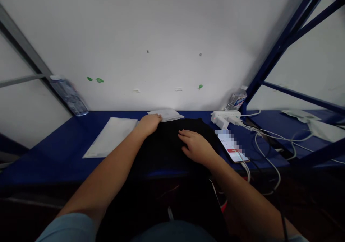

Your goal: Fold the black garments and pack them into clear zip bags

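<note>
Left hand (149,125) is at the far edge of the black cloth (161,152), fingers close together; whether they grip anything, I cannot tell. Right hand (196,147) lies palm down on the cloth's right part, fingers slightly apart, holding nothing. Behind is a white wall (172,26), then the blue tabletop (61,141), with the cloth across its near middle. To the left lies a flat white packet (111,136); a smaller packet (168,115) sits far, beside the left fingertips. One clear bottle (70,95) is far left, a smaller bottle (237,98) far right behind a white power strip (226,115), and a lit phone (231,147) lies nearer, right of the cloth
</note>
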The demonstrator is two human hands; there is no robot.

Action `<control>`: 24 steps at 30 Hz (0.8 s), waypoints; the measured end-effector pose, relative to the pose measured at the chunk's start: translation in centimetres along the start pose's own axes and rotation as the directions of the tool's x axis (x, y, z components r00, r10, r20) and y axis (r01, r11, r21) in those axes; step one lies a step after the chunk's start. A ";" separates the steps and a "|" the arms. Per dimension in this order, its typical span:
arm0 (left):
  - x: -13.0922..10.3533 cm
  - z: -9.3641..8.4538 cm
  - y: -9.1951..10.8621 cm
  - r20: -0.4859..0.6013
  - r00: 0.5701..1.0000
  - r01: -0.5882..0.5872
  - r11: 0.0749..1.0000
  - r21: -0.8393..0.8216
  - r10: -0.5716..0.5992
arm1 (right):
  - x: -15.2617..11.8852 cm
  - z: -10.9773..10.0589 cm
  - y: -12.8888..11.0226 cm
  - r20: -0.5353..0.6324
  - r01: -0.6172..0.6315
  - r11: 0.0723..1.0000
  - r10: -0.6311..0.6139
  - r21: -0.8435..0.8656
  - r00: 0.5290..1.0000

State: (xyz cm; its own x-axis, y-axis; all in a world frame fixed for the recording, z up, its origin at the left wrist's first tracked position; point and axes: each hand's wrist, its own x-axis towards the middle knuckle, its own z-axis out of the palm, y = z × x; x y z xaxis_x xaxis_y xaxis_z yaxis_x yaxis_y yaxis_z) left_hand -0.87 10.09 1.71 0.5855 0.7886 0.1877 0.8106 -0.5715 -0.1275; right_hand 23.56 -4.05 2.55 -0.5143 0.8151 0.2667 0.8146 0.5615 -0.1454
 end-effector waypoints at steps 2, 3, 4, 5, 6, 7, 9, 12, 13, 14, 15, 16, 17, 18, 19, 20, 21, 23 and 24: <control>1.0 -0.3 -0.8 0.010 1.000 0.007 1.000 0.001 -0.007 | -0.3 0.5 -0.7 -0.006 0.015 1.000 -0.014 0.013 1.000; 1.5 -0.5 -1.3 0.022 1.000 0.004 1.000 0.002 -0.004 | -0.3 0.7 -1.0 -0.008 0.020 1.000 -0.020 0.022 1.000; 2.0 -0.7 -1.9 0.039 0.999 0.002 1.000 0.005 -0.002 | -0.4 0.9 -1.2 -0.010 0.023 0.999 -0.022 0.034 1.000; 2.5 -0.8 -2.5 0.063 0.998 0.003 1.000 0.004 -0.004 | -0.4 1.0 -1.3 -0.012 0.023 0.999 -0.022 0.047 1.000; 2.9 -1.0 -3.0 0.092 0.996 0.015 1.000 -0.001 -0.015 | -0.4 1.1 -1.3 -0.016 0.019 0.998 -0.018 0.062 1.000; 3.2 -1.1 -3.5 0.121 0.992 0.032 0.999 -0.009 -0.031 | -0.5 1.1 -1.3 -0.018 0.013 0.997 -0.012 0.077 1.000; 3.6 -1.4 -4.1 0.173 0.983 0.072 0.997 -0.026 -0.067 | -0.5 1.3 -1.2 -0.023 -0.001 0.994 0.003 0.107 1.000; 3.6 -1.9 -3.7 0.238 0.969 0.083 0.996 -0.046 -0.069 | -0.5 1.6 -1.0 -0.027 -0.013 0.991 0.017 0.130 0.999; 3.4 -2.2 -3.3 0.246 0.967 0.084 0.995 -0.051 -0.069 | -0.5 1.7 -1.0 -0.030 -0.016 0.992 0.020 0.128 0.999; 3.0 -2.5 -2.7 0.240 0.968 0.085 0.995 -0.060 -0.069 | -0.5 1.9 -1.1 -0.036 -0.021 0.992 0.025 0.123 0.999; 2.3 -2.8 -2.0 0.220 0.973 0.084 0.994 -0.072 -0.066 | -0.5 2.0 -1.1 -0.046 -0.026 0.993 0.032 0.118 0.998; 1.5 -3.1 -1.2 0.180 0.982 0.081 0.992 -0.096 -0.063 | -0.4 2.1 -1.2 -0.060 -0.034 0.993 0.041 0.115 0.997; 0.5 -3.4 -0.4 0.137 0.990 0.058 0.990 -0.132 -0.039 | -0.3 2.2 -1.3 -0.079 -0.044 0.992 0.054 0.116 0.995; -0.7 -3.7 0.3 0.102 0.995 0.023 0.985 -0.171 -0.006 | -0.2 2.3 -1.5 -0.100 -0.056 0.991 0.069 0.123 0.993; -2.0 -3.9 0.9 0.068 0.998 0.005 0.978 -0.209 0.009 | -0.1 2.5 -1.8 -0.120 -0.068 0.989 0.084 0.134 0.989; -3.3 -4.1 1.4 0.040 0.999 0.002 0.970 -0.242 0.008 | 0.1 2.6 -2.2 -0.138 -0.078 0.986 0.098 0.147 0.986; -4.6 -4.1 1.7 0.025 1.000 0.008 0.963 -0.268 -0.001 | 0.4 2.7 -2.6 -0.151 -0.085 0.984 0.109 0.159 0.983; -6.7 -3.8 1.7 -0.014 1.000 0.023 0.953 -0.303 -0.028 | 1.0 3.1 -3.6 -0.162 -0.086 0.981 0.115 0.176 0.980; -7.6 -3.5 1.5 -0.046 0.997 0.040 0.947 -0.320 -0.058 | 1.3 3.3 -4.1 -0.159 -0.076 0.981 0.105 0.180 0.982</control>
State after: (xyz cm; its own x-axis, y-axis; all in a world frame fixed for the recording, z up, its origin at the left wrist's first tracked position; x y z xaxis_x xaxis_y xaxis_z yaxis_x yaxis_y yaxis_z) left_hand -4.09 2.47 3.50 0.5365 0.8092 0.2397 0.7888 -0.5817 0.1984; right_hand 18.66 -4.85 0.36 -0.3764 0.8366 0.3981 0.7895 0.5145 -0.3347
